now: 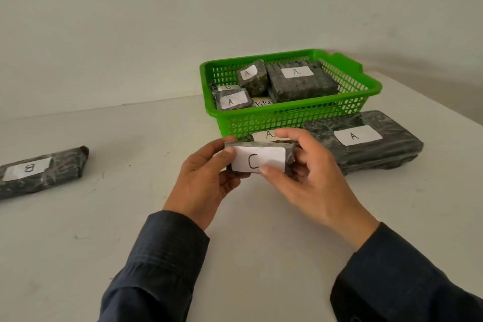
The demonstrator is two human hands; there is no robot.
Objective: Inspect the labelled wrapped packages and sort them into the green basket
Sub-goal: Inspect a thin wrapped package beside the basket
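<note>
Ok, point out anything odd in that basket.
One package at the left end of the green basket reads B, while the three other readable ones read A. It lies partly under an A package.

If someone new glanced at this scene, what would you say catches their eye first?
Probably the small dark wrapped package with a white C label, held up at centre between the left hand and right hand. Behind it, the bright green plastic basket holds several A-labelled packages, and a long dark B-labelled package lies at far left.
</note>
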